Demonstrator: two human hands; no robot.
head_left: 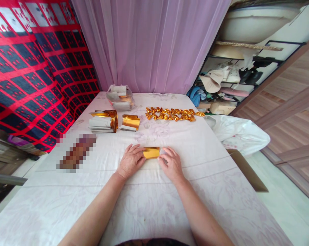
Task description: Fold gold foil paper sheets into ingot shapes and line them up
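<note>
Gold foil strip [151, 152], one: oblong, glossy; placed mid-worktop [154, 198], on pale floral covering. Left grip [131, 159]: nearly closed, thumb and fingers holding its left end. Right grip [171, 163]: likewise, right end. Handling, presumed: light, thin, slick, readily creased; best taken by short ends. Beyond: crimped, pointed gold pieces [167, 113], two rows; pale-backed foil stack [103, 123]; smaller stack [130, 122], curved; clear plastic bag [120, 98], filled.

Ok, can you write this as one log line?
left hand: at left end of gold strip | right hand: at its right end | beyond: folded gold pieces, right; paper stacks, left | on: cloth-covered table
</note>
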